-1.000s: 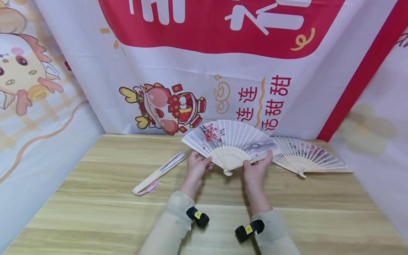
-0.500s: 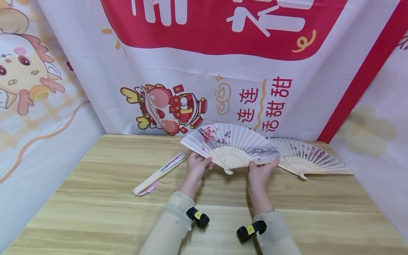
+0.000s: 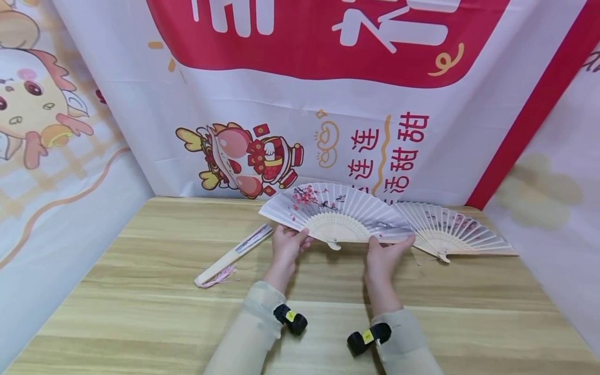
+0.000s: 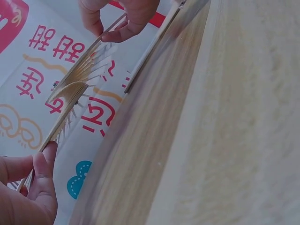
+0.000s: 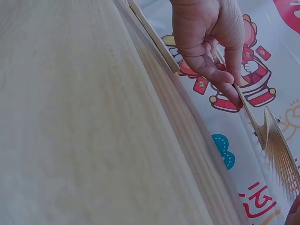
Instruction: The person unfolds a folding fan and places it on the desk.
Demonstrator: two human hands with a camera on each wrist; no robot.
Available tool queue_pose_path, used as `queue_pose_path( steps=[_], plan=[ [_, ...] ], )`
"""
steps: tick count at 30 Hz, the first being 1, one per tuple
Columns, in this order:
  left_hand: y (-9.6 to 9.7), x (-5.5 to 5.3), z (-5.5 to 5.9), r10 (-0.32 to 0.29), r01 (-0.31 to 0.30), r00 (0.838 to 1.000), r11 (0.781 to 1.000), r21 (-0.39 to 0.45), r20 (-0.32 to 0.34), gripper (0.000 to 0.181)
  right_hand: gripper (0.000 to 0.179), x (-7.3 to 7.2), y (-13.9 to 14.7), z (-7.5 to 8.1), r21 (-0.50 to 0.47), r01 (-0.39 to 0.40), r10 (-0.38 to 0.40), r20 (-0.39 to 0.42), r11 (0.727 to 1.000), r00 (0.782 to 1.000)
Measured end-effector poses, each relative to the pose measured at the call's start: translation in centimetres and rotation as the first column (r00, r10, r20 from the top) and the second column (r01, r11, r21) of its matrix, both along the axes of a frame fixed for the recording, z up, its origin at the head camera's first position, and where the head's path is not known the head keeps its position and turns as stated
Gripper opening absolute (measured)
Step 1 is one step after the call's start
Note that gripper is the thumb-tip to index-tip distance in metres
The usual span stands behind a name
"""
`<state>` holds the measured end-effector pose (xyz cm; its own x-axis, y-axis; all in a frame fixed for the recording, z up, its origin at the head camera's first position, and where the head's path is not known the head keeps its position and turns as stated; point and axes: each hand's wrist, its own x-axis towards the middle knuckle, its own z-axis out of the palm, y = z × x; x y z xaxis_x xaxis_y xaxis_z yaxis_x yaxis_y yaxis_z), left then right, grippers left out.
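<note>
A spread folding fan with red blossoms and pale wooden ribs is held up between both hands, above the table. My left hand pinches its left guard stick, thumb on the near side. At the other end, my right hand pinches the right guard stick between thumb and fingers. In the left wrist view the fan appears nearly edge-on, raised off the tabletop. From the right wrist, the left hand shows gripping the stick, while only a bit of the right hand is visible at the corner.
On the wooden table, a folded fan with a pink tassel lies left of the hands. Another opened fan sits at the right, partly behind the held one. A printed cloth backdrop rises at the table's back edge.
The held fan has spread wider, its two guard sticks now almost in one line, and its top edge has dropped. My right hand has shifted outward to the right along the stick; the left has barely moved.
</note>
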<state>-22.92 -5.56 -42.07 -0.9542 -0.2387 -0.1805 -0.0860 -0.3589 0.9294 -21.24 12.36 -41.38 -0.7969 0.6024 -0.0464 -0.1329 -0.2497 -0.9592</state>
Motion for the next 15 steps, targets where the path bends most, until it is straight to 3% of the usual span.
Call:
queue_pose_path(
  steps=[6, 15],
  plan=[
    [0.18, 0.09, -0.03, 0.006, -0.006, 1.000, 1.000, -0.001, -0.013, 0.037, 0.106, 0.14, 0.03, -0.07, -0.006, 0.038, -0.038, -0.017, 0.999, 0.999],
    [0.15, -0.07, -0.15, 0.005, -0.005, 0.999, 1.000, -0.006, -0.051, 0.037, 0.100, -0.03, 0.44, 0.02, -0.001, 0.052, -0.052, 0.051, 0.999, 0.997]
  ],
)
